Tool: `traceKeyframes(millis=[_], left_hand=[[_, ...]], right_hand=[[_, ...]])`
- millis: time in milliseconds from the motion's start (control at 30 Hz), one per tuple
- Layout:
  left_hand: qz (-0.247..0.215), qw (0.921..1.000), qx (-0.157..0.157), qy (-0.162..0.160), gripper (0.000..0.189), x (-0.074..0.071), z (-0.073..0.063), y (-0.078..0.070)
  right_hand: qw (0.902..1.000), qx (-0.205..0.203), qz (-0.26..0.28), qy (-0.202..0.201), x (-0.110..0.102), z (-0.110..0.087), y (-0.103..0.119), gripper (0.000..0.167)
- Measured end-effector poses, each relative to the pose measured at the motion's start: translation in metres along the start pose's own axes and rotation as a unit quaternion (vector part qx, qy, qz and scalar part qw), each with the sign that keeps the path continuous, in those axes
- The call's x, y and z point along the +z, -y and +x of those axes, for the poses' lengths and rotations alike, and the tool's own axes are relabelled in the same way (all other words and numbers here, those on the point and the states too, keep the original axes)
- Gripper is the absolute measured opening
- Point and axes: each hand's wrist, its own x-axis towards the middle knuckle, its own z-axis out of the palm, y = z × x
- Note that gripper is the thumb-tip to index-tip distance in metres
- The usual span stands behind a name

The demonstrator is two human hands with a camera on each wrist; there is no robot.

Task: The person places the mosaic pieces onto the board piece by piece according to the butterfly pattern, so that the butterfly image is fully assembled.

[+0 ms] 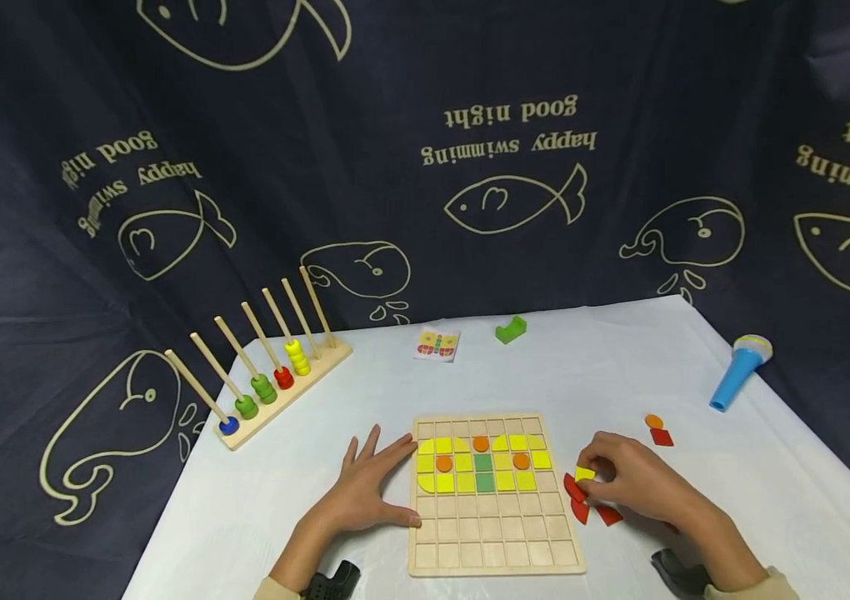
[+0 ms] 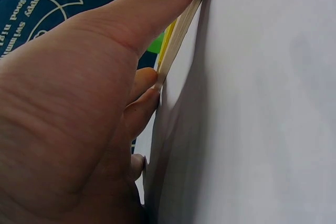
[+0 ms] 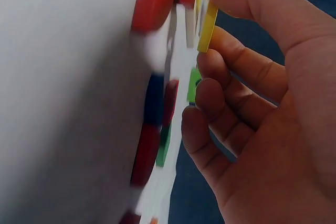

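Note:
A square wooden grid board [image 1: 491,575] lies on the white table with yellow, green and orange tiles in its upper rows. My left hand [image 1: 361,496] is spread along the board's left edge, thumb and a fingertip touching the rim; the left wrist view shows the thumb [image 2: 152,11] at that edge. Right of the board, my right hand [image 1: 638,479] pinches a yellow tile [image 3: 208,27] between thumb and fingers. Under and beside that hand lie several red tiles [image 1: 608,515], partly covered by it in the head view.
An orange disc [image 1: 653,422] and a red tile [image 1: 662,437] lie farther right, before a blue toy microphone [image 1: 736,375]. A pattern card [image 1: 437,344] and a green block [image 1: 511,330] are at the back. The bead rack [image 1: 290,396] with upright pegs stands back left.

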Motion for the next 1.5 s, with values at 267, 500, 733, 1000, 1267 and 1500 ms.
traceKeyframes(millis=[267, 500, 733, 1000, 1267, 1500], left_hand=[[0.001, 1.0000, 0.004, -0.005, 0.107, 0.001, 0.000, 0.001], [0.002, 1.0000, 0.006, -0.006, 0.107, 0.002, 0.000, 0.001], [0.004, 1.0000, -0.001, 0.000, 0.108, 0.003, -0.001, 0.002], [0.009, 1.0000, -0.005, -0.001, 0.108, 0.003, 0.000, 0.002], [0.006, 1.0000, -0.003, 0.002, 0.108, 0.002, 0.001, 0.001], [0.003, 1.0000, -0.007, 0.000, 0.107, 0.002, 0.000, 0.001]], right_hand=[[0.9987, -0.045, -0.023, -0.006, 0.010, 0.003, 0.011, 0.019], [0.9953, -0.096, -0.016, 0.006, 0.018, 0.006, 0.020, 0.018], [0.9958, -0.085, -0.032, 0.013, 0.025, 0.010, 0.025, 0.019], [0.9951, -0.093, -0.035, -0.005, 0.025, 0.010, 0.026, 0.014], [0.9962, -0.086, -0.014, -0.003, 0.024, 0.008, 0.025, 0.013], [0.9971, -0.072, -0.026, -0.008, 0.023, 0.008, 0.024, 0.010]])
